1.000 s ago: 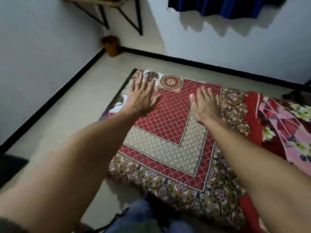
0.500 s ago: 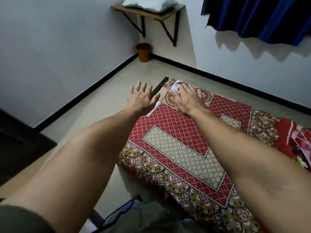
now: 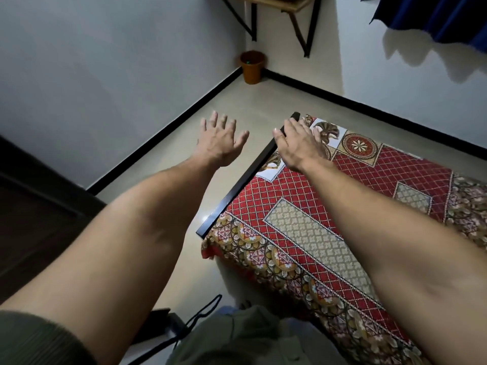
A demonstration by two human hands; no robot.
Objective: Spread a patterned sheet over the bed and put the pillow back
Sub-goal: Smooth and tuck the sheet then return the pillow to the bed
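Observation:
A red patterned sheet [image 3: 355,196] with gold lattice and floral borders lies spread over the low bed, draping over its near side. The bed's black frame edge [image 3: 237,191] shows along the left side. My right hand [image 3: 297,146] lies flat on the sheet at the far left corner, fingers straight, thumb at the black edge. My left hand [image 3: 221,138] hovers over the floor left of the bed, fingers spread, holding nothing. The pillow is not visible in this frame.
A wooden wall shelf [image 3: 279,3] on black brackets hangs in the far corner above a small brown bin [image 3: 252,66]. Blue curtain [image 3: 434,17] at top right. Dark furniture [image 3: 31,219] stands at the left. A black cord [image 3: 200,317] lies on the floor near my legs.
Both hands slid left toward the bed's far left corner. My left hand left the sheet and now hangs over the floor. The view turned left.

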